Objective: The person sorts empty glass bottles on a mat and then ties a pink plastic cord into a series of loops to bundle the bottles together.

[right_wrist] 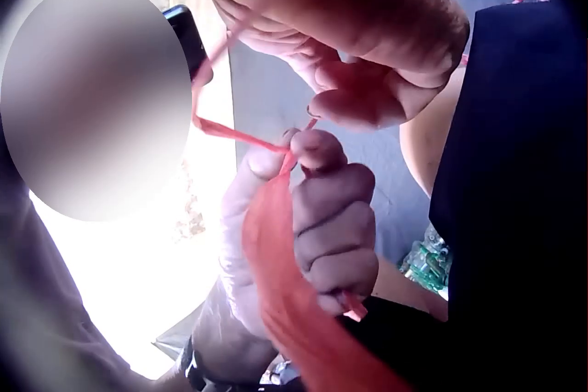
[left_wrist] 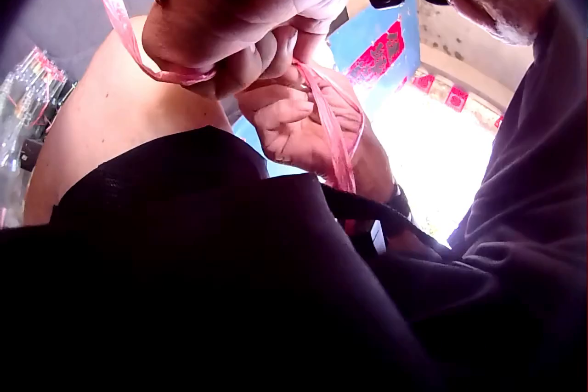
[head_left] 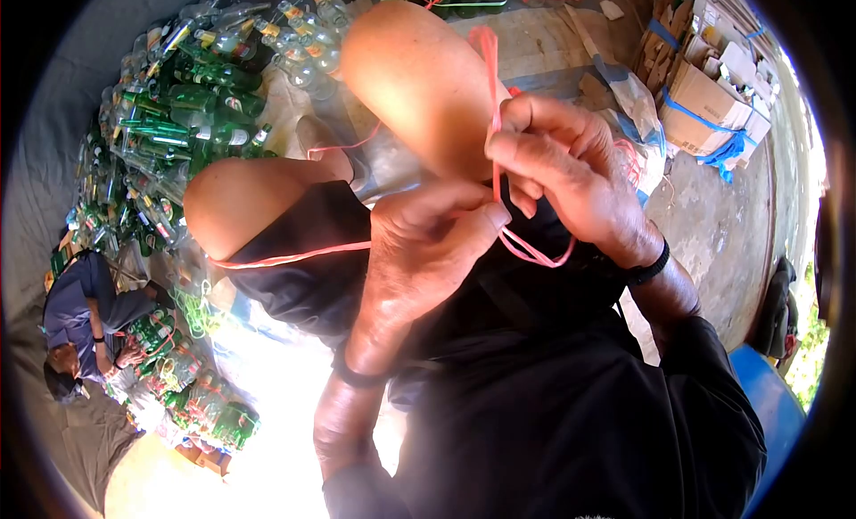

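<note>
A pink plastic twine crosses my lap from the left and runs up between both hands. My left hand pinches it between thumb and forefinger, its other fingers folded in against the palm in the right wrist view. Just above and to the right, my right hand pinches the twine between thumb and fingers. A loop of twine hangs below the right hand, and a flatter, wider end sticks up above it. In the right wrist view the broad flat strip comes down from the left thumb.
Green bottles and clear bottles lie heaped beyond my knees. Another person sits at the left by bundled bottles. A blue-tied cardboard box stands at the right. Green twine lies on the floor.
</note>
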Motion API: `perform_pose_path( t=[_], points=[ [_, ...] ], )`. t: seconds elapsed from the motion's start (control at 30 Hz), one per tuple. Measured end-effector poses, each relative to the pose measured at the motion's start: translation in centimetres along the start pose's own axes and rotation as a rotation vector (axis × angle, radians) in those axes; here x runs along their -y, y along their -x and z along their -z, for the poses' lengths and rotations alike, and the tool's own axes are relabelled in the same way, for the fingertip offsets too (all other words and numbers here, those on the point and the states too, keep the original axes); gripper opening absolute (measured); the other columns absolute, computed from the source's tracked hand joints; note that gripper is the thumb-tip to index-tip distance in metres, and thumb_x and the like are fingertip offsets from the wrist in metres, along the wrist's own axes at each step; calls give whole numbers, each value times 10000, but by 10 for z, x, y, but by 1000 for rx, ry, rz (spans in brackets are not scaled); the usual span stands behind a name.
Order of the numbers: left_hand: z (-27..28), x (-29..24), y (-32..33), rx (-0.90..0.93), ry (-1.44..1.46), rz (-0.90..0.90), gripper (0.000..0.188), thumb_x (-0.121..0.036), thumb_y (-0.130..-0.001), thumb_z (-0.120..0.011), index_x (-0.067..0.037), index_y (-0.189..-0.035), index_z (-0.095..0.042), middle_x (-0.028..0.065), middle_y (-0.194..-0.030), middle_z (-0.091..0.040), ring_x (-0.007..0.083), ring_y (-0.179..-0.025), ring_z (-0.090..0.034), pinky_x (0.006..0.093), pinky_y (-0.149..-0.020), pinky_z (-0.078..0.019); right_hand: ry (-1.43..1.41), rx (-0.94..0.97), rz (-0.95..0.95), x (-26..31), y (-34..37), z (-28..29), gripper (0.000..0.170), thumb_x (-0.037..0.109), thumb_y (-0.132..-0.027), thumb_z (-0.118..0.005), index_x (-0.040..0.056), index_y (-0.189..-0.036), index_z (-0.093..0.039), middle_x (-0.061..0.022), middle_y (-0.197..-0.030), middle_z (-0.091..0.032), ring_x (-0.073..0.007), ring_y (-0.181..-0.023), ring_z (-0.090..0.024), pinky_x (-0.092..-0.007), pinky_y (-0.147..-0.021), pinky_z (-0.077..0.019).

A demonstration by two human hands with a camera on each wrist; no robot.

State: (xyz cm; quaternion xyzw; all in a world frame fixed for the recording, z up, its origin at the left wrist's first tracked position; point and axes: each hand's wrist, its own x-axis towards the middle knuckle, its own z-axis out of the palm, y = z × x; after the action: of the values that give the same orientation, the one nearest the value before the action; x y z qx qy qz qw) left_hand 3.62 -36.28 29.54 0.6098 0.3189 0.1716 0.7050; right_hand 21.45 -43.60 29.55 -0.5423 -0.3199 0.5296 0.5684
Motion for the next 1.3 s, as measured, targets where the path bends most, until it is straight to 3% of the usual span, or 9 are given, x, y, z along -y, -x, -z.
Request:
perform_pose_path(
  t=[0.33, 0.57, 0.67, 0.73, 0.8, 0.83, 1.2, 1.27, 1.3],
  points=[
    [8, 1, 4, 152, -55, 81, 19, 21, -876, -710, 38, -876, -719, 4, -769, -679, 39, -722, -575, 205, -644, -452, -260, -195, 214, 13, -28, 34, 167, 176, -1025, -581, 20, -1040, -638, -35, -845, -592, -109, -767, -592, -234, -663, -446],
    [8, 2, 6, 198, -83, 44, 26, 15, -824, -731, 24, -822, -706, 3, -700, -645, 36, -646, -552, 207, -599, -433, -426, -261, 476, 34, -60, 77, 128, 157, -1017, -569, 59, -1051, -644, -37, -885, -685, -189, -864, -692, -398, -864, -582],
    [13, 3, 7, 226, -138, 53, 23, 15, -810, -728, 17, -817, -706, 7, -689, -642, 36, -643, -562, 207, -596, -438, -955, -228, 377, 29, -81, 138, 124, 124, -1018, -559, 37, -1052, -641, -45, -893, -695, -183, -861, -694, -358, -859, -581],
    [16, 3, 8, 241, -161, 63, 19, 16, -810, -722, 18, -813, -703, 5, -689, -643, 36, -635, -561, 209, -587, -440, -508, -250, 501, 46, -72, 141, 104, 81, -1010, -563, 14, -1034, -639, -58, -895, -699, -191, -850, -695, -325, -852, -582],
    [16, 3, 9, 256, -184, 74, 16, 17, -809, -716, 18, -809, -700, 3, -689, -644, 37, -627, -560, 212, -577, -441, -1366, -309, 389, 56, -78, 178, 83, 38, -1000, -567, -14, -1012, -630, -90, -917, -701, -190, -888, -690, -299, -832, -590],
    [15, 4, 11, 253, -125, 108, 20, 20, -807, -711, 19, -803, -692, 4, -687, -647, 37, -614, -554, 213, -566, -436, -628, -307, 587, 57, -75, 168, 77, 9, -993, -568, -43, -1009, -623, -136, -972, -694, -212, -935, -676, -287, -808, -598],
    [24, 18, 21, 328, -281, -6, 36, 24, -779, -658, 4, -809, -663, 35, -668, -643, 49, -589, -540, 221, -544, -416, -840, -26, 330, 73, -59, 218, 188, 128, -1025, -567, -51, -1056, -614, -86, -870, -629, -174, -830, -622, -243, -696, -570],
    [25, 12, 24, 320, -301, 39, 47, 36, -778, -640, 8, -810, -660, 46, -652, -621, 54, -586, -528, 226, -537, -406, 135, -760, 715, 62, -55, 178, 248, 197, -1067, -509, -16, -1042, -634, -3, -733, -548, -122, -668, -537, -229, -596, -492],
    [26, 13, 25, 320, -301, 37, 47, 36, -778, -640, 8, -810, -660, 46, -652, -621, 54, -586, -528, 226, -537, -406, 136, -760, 716, 58, -50, 191, 248, 197, -1067, -509, -16, -1042, -634, -3, -733, -548, -122, -668, -537, -229, -596, -492]
  ],
)
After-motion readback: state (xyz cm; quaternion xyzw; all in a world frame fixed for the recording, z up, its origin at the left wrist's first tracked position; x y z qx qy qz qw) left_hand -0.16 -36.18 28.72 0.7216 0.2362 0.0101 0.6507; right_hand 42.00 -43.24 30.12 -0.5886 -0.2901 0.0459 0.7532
